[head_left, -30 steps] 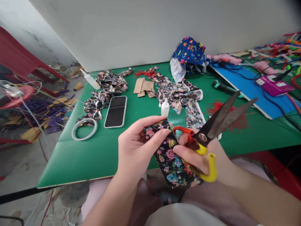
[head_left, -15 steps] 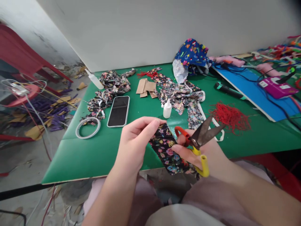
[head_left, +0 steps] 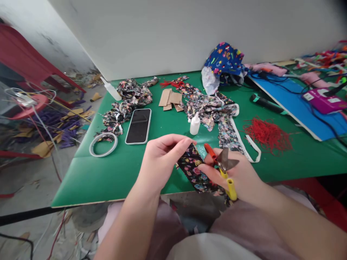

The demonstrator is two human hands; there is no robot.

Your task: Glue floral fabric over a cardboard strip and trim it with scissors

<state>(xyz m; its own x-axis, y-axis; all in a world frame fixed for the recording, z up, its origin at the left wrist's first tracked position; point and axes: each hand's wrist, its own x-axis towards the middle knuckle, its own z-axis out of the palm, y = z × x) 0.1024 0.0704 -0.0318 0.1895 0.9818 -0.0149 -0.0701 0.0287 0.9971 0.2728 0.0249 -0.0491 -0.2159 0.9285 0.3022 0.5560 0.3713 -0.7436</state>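
Between my hands, over the table's front edge, hangs a black floral fabric strip point(head_left: 197, 172). My left hand point(head_left: 165, 153) pinches its upper end between thumb and fingers. My right hand point(head_left: 230, 168) carries scissors point(head_left: 223, 160) with one red and one yellow handle, their blades parted and tilted back toward the wrist. The right thumb also presses on the strip's edge. Part of the right fingers is hidden behind the fabric and scissors. Just beyond my hands a small white squeeze bottle point(head_left: 195, 124) stands upright.
On the green table point(head_left: 89, 180) lie a phone point(head_left: 138, 126), a tape ring point(head_left: 103, 144), cardboard pieces point(head_left: 170, 98), crumpled floral fabric point(head_left: 202, 104) and red threads point(head_left: 267, 135). Another squeeze bottle point(head_left: 112, 91) is at the left. A blue board point(head_left: 295, 108) with a purple device point(head_left: 324, 100) sits right.
The scissors have turned in my right hand, so their blades now look foreshortened and point more toward the wrist. My left hand keeps its pinch on the strip. The view has shifted slightly.
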